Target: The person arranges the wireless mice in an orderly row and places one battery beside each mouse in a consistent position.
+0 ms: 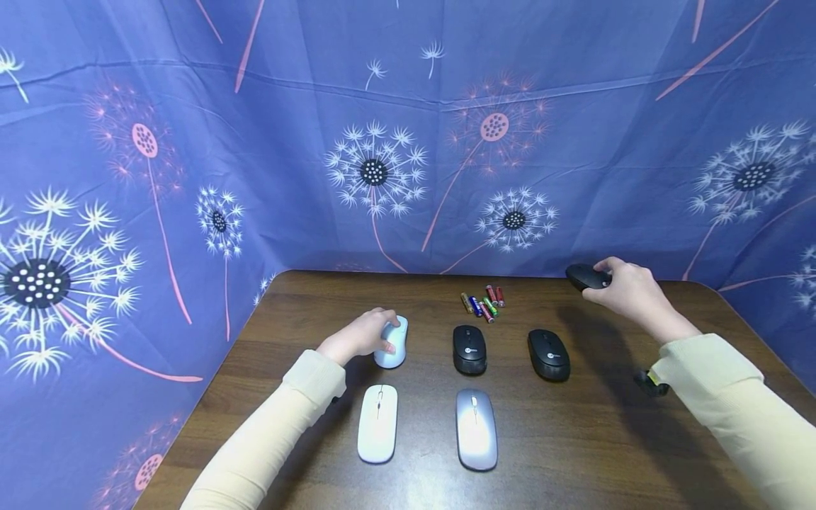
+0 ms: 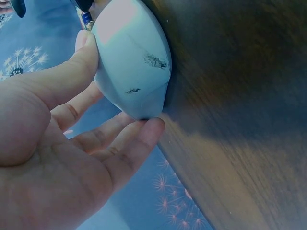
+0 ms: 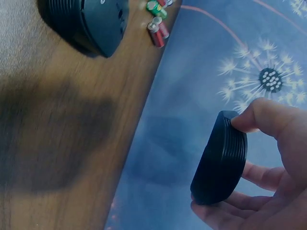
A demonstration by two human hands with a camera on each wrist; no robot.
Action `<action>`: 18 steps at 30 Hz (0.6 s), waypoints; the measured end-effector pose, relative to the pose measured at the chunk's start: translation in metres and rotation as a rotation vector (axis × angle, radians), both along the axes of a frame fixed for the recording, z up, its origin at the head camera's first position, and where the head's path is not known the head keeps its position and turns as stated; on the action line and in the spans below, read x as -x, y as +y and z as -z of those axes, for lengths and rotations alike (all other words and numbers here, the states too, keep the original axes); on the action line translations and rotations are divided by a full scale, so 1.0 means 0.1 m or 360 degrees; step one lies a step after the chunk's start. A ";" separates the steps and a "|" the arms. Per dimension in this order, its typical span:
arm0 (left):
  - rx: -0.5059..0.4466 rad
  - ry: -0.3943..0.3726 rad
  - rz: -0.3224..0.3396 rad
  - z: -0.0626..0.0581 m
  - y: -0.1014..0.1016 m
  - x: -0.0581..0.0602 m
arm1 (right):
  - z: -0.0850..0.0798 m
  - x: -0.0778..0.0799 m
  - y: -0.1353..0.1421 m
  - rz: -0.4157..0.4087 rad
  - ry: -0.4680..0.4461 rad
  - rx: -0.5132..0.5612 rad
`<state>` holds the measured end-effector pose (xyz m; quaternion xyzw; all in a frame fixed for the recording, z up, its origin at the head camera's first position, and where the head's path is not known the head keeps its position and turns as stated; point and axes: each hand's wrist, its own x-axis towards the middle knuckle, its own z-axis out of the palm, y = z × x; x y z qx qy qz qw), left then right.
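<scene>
Sleeves are cropped — left grip clamps a part-hidden blue mouse, right grip a part-hidden black mouse.

Batteries lie on the table — mice in front, curtain behind.

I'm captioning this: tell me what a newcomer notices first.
The blue dandelion-print cloth behind the wooden table probably strikes first. Next come the right hand, gripping a black mouse raised at the far right, and the left hand, holding a pale blue mouse behind the white mouse. Bright batteries lie toward the back.
</scene>
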<state>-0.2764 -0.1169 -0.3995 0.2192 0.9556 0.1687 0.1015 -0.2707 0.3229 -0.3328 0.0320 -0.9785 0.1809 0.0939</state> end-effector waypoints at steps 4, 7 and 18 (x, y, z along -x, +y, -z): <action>-0.0001 -0.0008 -0.0013 0.01 0.00 0.00 | -0.04 -0.08 -0.03 -0.0024 -0.0008 -0.0010; -0.0005 -0.0012 -0.0019 0.01 0.01 0.01 | -0.06 -0.15 -0.05 -0.0043 -0.0007 -0.0016; 0.0000 0.0007 -0.0001 0.01 0.00 0.01 | -0.10 -0.39 -0.12 -0.0101 -0.0057 -0.0031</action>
